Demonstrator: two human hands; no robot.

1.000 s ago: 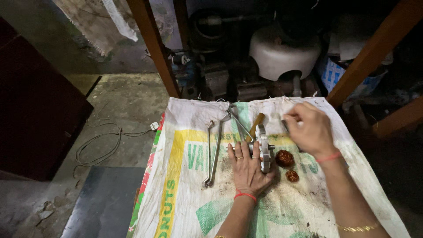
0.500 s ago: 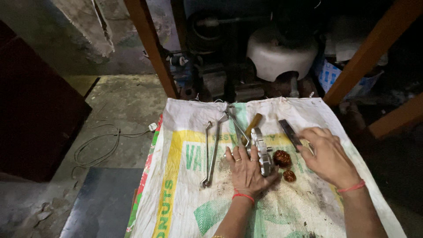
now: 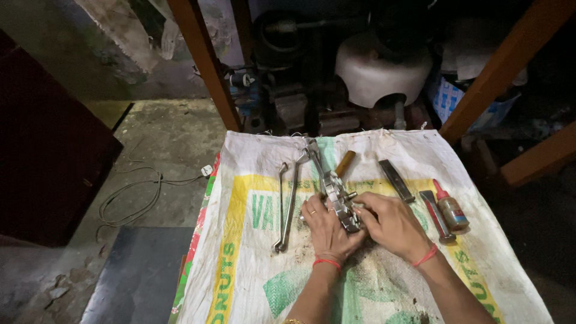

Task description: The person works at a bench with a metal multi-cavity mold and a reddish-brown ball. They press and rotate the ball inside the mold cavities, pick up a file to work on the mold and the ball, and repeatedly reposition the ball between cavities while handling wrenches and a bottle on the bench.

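Note:
A shiny metal part [image 3: 339, 201], long and bracket-like, lies on a white printed woven sack [image 3: 240, 240]. My left hand [image 3: 326, 229] rests on it from the left, fingers spread along its side. My right hand [image 3: 392, 225] has closed in from the right and grips its lower end. Both hands meet over the part, hiding the brown round pieces beneath. A wooden-handled tool [image 3: 344, 163] pokes out just beyond the part.
Two long spanners [image 3: 287, 204] lie left of my hands. To the right lie a flat dark file [image 3: 396, 180], a red-handled tool [image 3: 436, 215] and a small red-capped bottle [image 3: 450, 208]. Wooden legs [image 3: 201, 60], a white tank [image 3: 381, 69] and a floor cable [image 3: 135, 192] surround the sack.
My right hand came down from the sack's far right edge and moved left onto the metal part. The left hand stayed on the part.

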